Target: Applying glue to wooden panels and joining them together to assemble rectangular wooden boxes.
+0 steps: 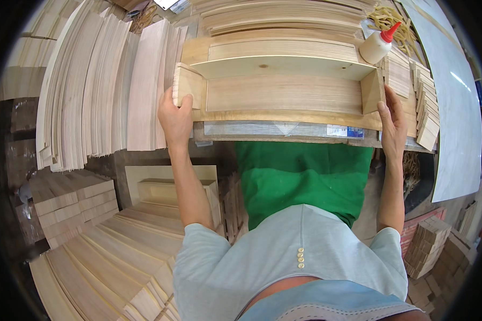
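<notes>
A three-sided wooden frame lies on the workbench in front of me, its long board at the far side and a short end piece at each end. My left hand is closed on the left end piece, thumb on the inner side and fingers outside. At the other end, my right hand grips the right end piece, with its fingers along the outer face. Between the ends a flat wooden surface shows. A white glue bottle with a red nozzle stands just beyond the right corner.
Tall rows of thin boards stand left of the bench, and long strips lie behind it. Small wood pieces and rubber bands are at the right. Below left are stacked blocks and more boards.
</notes>
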`<state>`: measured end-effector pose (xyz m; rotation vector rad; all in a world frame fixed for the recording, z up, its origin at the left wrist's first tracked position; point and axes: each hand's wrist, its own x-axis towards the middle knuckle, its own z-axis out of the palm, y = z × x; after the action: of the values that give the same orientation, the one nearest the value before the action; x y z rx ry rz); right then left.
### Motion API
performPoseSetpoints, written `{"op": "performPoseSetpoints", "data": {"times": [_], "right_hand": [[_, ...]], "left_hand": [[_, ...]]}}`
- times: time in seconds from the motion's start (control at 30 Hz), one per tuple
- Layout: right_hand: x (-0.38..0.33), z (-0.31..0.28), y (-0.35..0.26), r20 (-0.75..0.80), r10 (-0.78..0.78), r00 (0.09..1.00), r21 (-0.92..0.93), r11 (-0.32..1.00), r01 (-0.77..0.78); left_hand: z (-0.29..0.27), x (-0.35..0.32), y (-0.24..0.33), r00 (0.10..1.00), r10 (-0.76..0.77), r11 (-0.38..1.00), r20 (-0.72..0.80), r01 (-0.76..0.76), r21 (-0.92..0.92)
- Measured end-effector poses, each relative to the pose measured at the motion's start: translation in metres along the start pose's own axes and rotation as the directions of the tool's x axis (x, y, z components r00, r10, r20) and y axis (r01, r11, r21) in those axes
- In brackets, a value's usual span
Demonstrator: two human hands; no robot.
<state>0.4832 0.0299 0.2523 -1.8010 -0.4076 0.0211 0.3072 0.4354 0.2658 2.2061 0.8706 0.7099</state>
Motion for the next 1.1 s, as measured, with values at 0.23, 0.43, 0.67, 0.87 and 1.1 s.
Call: {"op": "performPoseSetpoints", "data": {"times": [0.23, 0.43, 0.67, 0.87, 1.1], "right_hand": [[0.000, 0.000, 0.002, -0.005, 0.011, 1.000, 0.001, 1.000, -0.011], [0.000, -0.001, 0.001, -0.001, 0.011, 1.000, -0.003, 1.000, -0.011], [0.000, 0.000, 0.000, 0.003, 0.014, 1.000, -0.018, 1.000, -0.014], [0.000, -0.001, 0.003, 0.002, -0.006, 1.000, -0.044, 0.999, 0.006], [0.007, -0.022, 0.017, -0.131, -0.002, 0.991, 0.097, 0.995, 0.015]], "left_hand": [[0.001, 0.000, 0.003, 0.998, 0.047, 0.994, 0.045, -0.051, 0.095], [0.001, -0.004, 0.012, 0.992, 0.067, 0.994, 0.103, -0.075, 0.076], [0.004, -0.006, 0.013, 0.981, 0.116, 0.986, 0.152, -0.133, 0.101], [0.004, -0.008, 0.013, 0.978, 0.093, 0.996, 0.186, -0.090, -0.025], [-0.021, 0.025, 0.038, 0.992, 0.099, 0.948, 0.082, -0.069, -0.310]]}}
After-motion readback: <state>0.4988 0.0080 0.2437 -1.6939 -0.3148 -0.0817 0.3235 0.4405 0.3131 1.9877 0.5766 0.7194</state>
